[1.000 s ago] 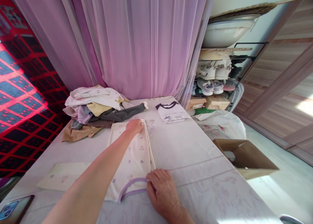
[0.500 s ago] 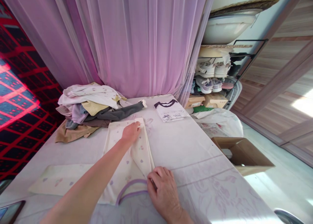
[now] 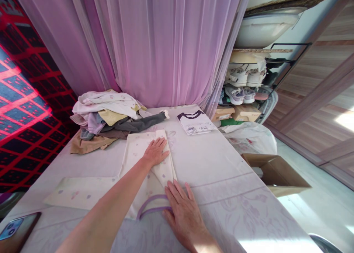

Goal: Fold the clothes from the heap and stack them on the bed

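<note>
A cream garment with small pastel heart prints lies folded lengthwise on the table, one sleeve stretched out to the left. My left hand rests flat on its upper part, fingers together and gripping nothing. Its lilac-trimmed collar sits near me. My right hand presses flat with spread fingers on the table cover, its fingertips beside the garment's right fold and touching the collar's edge.
A heap of mixed clothes lies at the table's far left. A folded white shirt with a dark collar is at the far edge. A phone sits at the near left corner. A cardboard box and a plastic bag stand beyond the right edge.
My left hand has flattened and slid toward me on the garment. My right hand has opened from curled to spread fingers. The view has shifted slightly.
</note>
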`<state>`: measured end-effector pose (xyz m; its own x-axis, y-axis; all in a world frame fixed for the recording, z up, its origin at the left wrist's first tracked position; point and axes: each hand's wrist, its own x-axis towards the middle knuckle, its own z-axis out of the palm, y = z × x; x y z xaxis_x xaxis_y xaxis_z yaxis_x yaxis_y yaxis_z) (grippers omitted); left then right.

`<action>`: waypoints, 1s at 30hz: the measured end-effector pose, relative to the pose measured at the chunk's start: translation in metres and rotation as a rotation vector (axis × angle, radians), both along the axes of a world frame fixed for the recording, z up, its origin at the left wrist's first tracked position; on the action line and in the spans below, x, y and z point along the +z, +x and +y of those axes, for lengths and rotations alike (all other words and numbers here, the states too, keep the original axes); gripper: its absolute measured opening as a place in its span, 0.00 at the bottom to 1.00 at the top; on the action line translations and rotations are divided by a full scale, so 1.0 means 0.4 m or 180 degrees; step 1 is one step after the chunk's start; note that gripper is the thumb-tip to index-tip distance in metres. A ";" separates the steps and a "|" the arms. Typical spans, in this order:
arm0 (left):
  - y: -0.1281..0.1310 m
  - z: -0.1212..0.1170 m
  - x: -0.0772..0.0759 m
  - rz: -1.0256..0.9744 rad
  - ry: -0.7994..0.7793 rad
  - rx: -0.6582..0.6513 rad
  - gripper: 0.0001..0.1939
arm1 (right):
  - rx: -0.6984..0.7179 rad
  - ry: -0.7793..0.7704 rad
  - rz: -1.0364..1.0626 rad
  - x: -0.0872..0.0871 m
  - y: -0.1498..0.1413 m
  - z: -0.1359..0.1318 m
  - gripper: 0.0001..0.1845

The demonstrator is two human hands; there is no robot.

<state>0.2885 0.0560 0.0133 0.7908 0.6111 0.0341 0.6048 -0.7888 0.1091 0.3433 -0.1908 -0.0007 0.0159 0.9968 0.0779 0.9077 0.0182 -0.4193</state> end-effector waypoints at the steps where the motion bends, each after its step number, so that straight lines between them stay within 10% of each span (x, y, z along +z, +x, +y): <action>1: 0.000 -0.007 0.006 -0.0021 0.0092 0.0011 0.30 | 0.0005 -0.0044 -0.0021 -0.003 0.000 -0.001 0.29; 10: -0.068 -0.167 -0.035 -0.0344 0.0056 -0.0203 0.29 | 0.0086 -0.0087 -0.0072 0.008 0.010 -0.005 0.30; 15: -0.077 -0.163 -0.025 -0.0254 -0.0288 -0.0211 0.29 | 0.0100 -0.0221 -0.0008 0.021 0.011 -0.007 0.29; 23: -0.244 -0.110 0.013 -0.0695 -0.0239 0.1006 0.17 | 0.0050 -0.0156 -0.0140 0.023 0.011 -0.013 0.27; 30: -0.211 -0.232 -0.022 -0.0369 -0.0471 0.0177 0.27 | 0.0007 0.0008 -0.0119 0.016 0.008 -0.010 0.26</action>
